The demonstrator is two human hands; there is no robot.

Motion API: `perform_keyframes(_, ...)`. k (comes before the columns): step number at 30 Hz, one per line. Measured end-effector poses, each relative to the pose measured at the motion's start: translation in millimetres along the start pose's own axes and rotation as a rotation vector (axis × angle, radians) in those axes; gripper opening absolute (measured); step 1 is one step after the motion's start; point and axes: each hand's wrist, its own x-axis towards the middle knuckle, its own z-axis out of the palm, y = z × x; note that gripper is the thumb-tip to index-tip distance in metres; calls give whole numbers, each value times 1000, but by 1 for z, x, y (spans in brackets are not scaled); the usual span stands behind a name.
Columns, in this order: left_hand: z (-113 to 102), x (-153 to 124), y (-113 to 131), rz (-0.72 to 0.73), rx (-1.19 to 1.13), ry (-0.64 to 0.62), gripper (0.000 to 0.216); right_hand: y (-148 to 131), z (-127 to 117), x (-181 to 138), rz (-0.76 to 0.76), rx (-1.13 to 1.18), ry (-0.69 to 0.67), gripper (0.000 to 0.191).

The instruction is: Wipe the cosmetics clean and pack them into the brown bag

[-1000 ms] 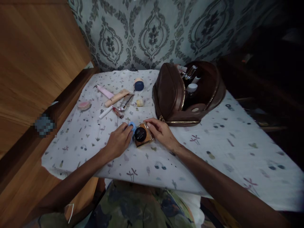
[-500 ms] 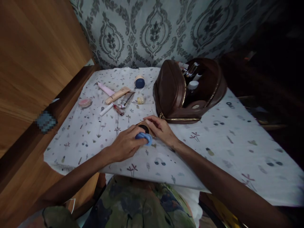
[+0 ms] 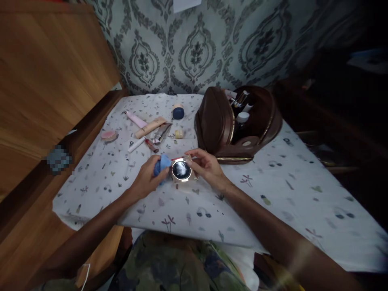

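Note:
My left hand (image 3: pixel 148 176) is closed on a bunched blue cloth (image 3: pixel 163 163), which is beside the left edge of a gold, squarish compact (image 3: pixel 176 178). The compact has a round, dark, shiny face with a pale reflection or smear on it. Gripping the compact's right side is my right hand (image 3: pixel 207 169), thumb on top near the round face. The compact is tilted toward me just above the cloth-covered table; whether it touches the table I cannot tell.
A brown makeup bag (image 3: pixel 214 121) stands unzipped behind my right hand, with bottles and tubes inside. Farther left lie several tubes, including a beige tube (image 3: pixel 150 127), plus a navy-lidded jar (image 3: pixel 178 112), a small yellow jar (image 3: pixel 179 133) and a pink round compact (image 3: pixel 109 136).
My left hand has drawn the blue cloth left, off the compact's face. The compact has tilted up, so its round face shows and catches the light. My right hand keeps its hold.

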Motion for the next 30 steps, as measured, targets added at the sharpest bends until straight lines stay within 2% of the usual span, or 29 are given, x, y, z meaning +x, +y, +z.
perform_keyframes(2, 3, 4, 0, -80, -178, -36, 31, -1, -1, 0, -37, 27, 1, 35)
perform_keyframes(5, 9, 12, -1, -123, -458, -92, 40, -1, -3, 1, -73, 43, -3, 34)
perform_keyframes(7, 10, 15, 2, -137, -523, -77, 44, -1, -4, 1, -102, 45, -6, 35)
perform_keyframes(10, 7, 17, 12, -38, -346, 34, 38, -3, -2, 0, -185, 2, 30, 37)
perform_keyframes(13, 1, 16, 22, 238, -26, 189, 22, -10, 1, -3, -249, -152, 200, 41)
perform_keyframes(15, -1, 16, 26, 418, 157, 283, 15, -19, 3, -6, -211, -215, 288, 39)
perform_keyframes(17, 0, 16, 27, 549, 297, 341, 15, -32, 4, -10, -105, -140, 249, 38)
perform_keyframes(19, 2, 17, 29, 668, 428, 364, 16, -47, 4, -13, 10, 36, 134, 40)
perform_keyframes(22, 7, 22, 32, 843, 576, 394, 16, -66, 3, -13, 92, 229, 33, 41)
perform_keyframes(26, 13, 35, 39, 939, 580, 403, 19, -78, -2, -7, 73, 162, 85, 44)
perform_keyframes(30, 15, 52, 46, 912, 379, 306, 17, -90, -18, -1, -21, -10, 138, 42)
